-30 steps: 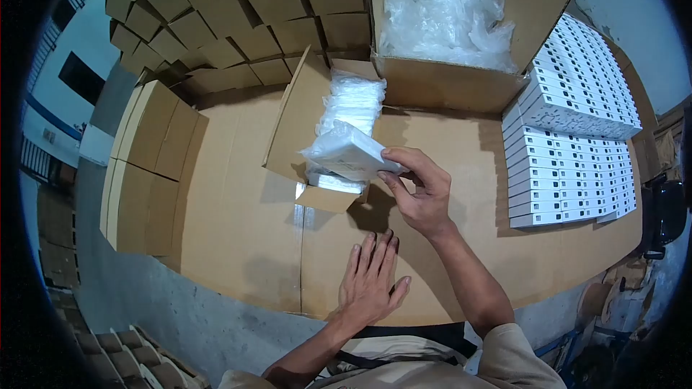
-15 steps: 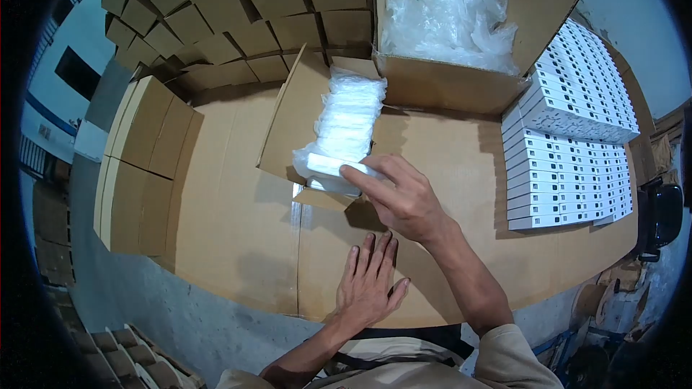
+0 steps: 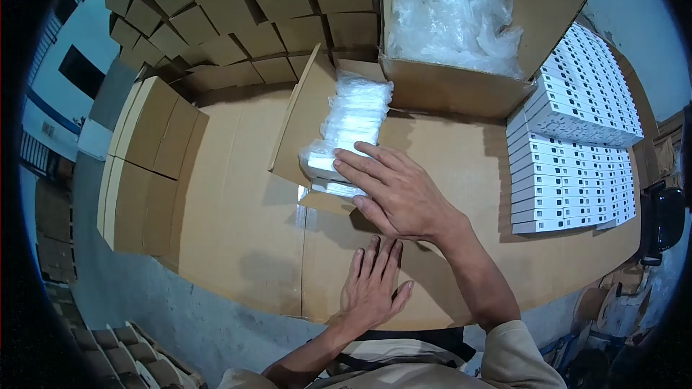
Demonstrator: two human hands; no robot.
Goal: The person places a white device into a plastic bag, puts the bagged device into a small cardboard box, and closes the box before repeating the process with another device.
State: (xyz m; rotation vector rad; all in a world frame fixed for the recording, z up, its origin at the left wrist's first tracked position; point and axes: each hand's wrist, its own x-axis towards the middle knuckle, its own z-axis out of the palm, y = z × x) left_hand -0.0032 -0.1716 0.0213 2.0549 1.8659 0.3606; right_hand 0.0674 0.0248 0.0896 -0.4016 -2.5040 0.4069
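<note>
- Fingers of the right hand (image 3: 407, 194) lie over the nearest plastic-wrapped pack (image 3: 319, 166), inside the small open carton (image 3: 297, 126); the step in hand looks like seating or steadying that pack against the wrapped row (image 3: 355, 115) just beyond the fingertips.
- From this pose, the next move seems to call for light, level pressure, with the fingers clear of the carton's edge and the thin wrap unsnagged.
- Right hand: back up, fingers long and slightly parted, reaching forward and leftward, thumb lower by the near flap. It is wide, not visibly gripping; how hard it presses, I cannot tell.
- Left hand (image 3: 369, 292): spread palm-down on the cardboard-covered surface (image 3: 238, 252), holding nothing, fingers pointing away from the body, thumb angled right, fingertips near the right wrist.
- Beyond the right hand stands a large carton (image 3: 454, 88) of clear plastic (image 3: 454, 21); to its right, stacked white boxes (image 3: 569, 180).
</note>
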